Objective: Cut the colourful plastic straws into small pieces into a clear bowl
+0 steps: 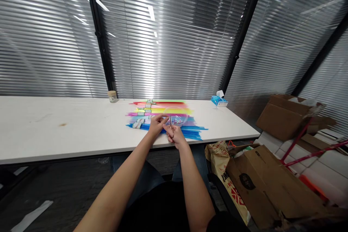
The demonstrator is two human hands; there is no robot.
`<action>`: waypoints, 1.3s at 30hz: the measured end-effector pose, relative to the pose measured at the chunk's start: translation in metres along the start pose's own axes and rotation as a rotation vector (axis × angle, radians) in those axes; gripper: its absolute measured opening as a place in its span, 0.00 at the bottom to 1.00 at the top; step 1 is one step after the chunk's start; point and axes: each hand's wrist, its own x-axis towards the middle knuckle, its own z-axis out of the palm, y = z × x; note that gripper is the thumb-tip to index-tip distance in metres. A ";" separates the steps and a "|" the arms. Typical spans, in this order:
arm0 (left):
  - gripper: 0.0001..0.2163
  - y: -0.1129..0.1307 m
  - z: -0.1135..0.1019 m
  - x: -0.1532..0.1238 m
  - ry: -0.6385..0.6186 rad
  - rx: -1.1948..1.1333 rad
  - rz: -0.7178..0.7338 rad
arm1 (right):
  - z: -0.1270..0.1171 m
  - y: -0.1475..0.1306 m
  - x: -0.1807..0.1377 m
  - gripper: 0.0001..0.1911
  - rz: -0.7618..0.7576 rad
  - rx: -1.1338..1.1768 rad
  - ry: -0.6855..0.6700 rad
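Close above the front edge of the table, my right hand (176, 136) is closed on a small pair of scissors (171, 127), blades pointing away from me. Beside it, my left hand (157, 125) pinches with thumb and forefinger near the blades; whatever is between them is too small to make out. Just behind the hands stands a clear round bowl (185, 119) with small coloured bits in it. Under and around it lie bundles of thin straw-like sticks: blue ones (191, 132) nearest, then purple, yellow (156, 110) and red (165, 103), several with printed paper bands (138, 123).
On the white table (89, 127) a lidded jar (112, 96) stands at the back and a blue tissue pack (219, 100) at the right. Cardboard boxes (272, 185), a paper bag (221, 163) and a pink-red pole (299, 137) crowd the floor at right. Blinds hang behind.
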 end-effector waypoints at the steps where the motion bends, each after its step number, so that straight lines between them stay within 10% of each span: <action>1: 0.14 0.000 0.000 0.000 -0.001 -0.001 0.000 | 0.000 0.000 0.000 0.25 -0.001 0.000 0.000; 39: 0.16 0.002 0.003 0.003 0.139 0.036 0.008 | -0.033 -0.017 -0.020 0.20 0.054 -0.274 0.026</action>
